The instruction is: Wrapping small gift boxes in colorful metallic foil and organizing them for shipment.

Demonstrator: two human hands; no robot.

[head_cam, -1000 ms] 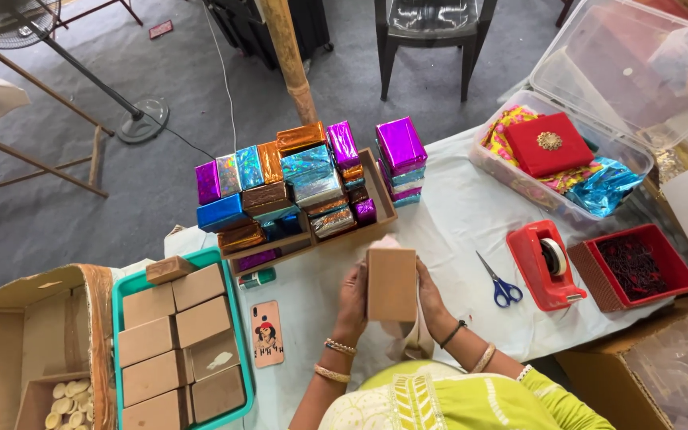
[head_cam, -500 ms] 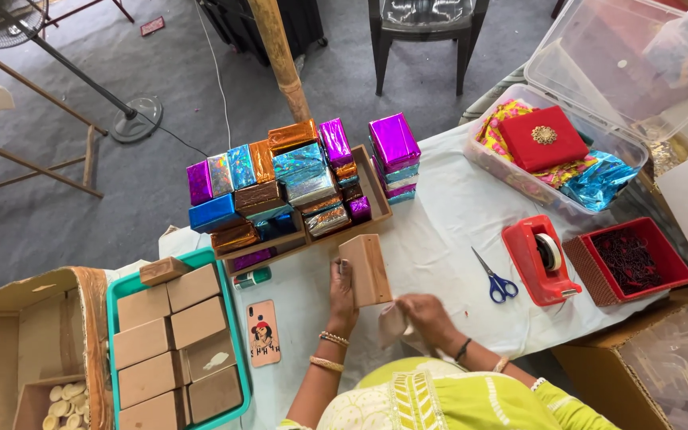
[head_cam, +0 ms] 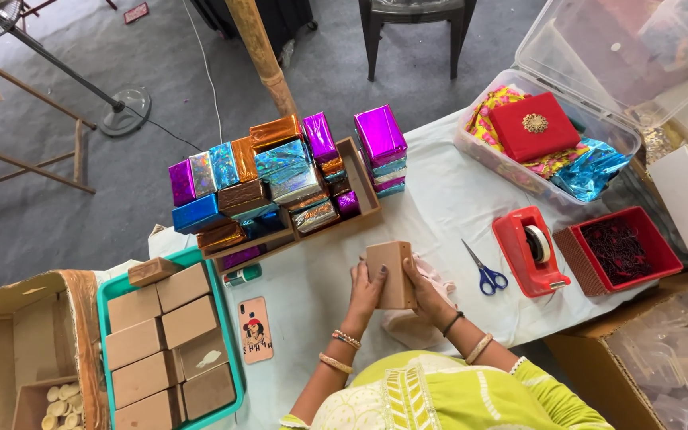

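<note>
A plain brown cardboard box (head_cam: 390, 273) stands upright over the white tablecloth (head_cam: 439, 191), held between both hands. My left hand (head_cam: 365, 288) grips its left side and my right hand (head_cam: 424, 294) grips its right side. Under my right hand lies a piece of pale pink wrapping (head_cam: 431, 275). Blue-handled scissors (head_cam: 483, 273) lie just right of the box, and a red tape dispenser (head_cam: 529, 251) stands beyond them.
A wooden tray (head_cam: 364, 185) holds several shiny foil-wrapped boxes at the table's far side. A teal tray (head_cam: 224, 318) of plain brown boxes sits at left, a phone (head_cam: 255, 329) beside it. At right are a red basket (head_cam: 617, 251) and a clear bin (head_cam: 511, 159) with a red box.
My right hand came back up from the table and took the box's right side again. The box turned from tilted to upright, square to me.
</note>
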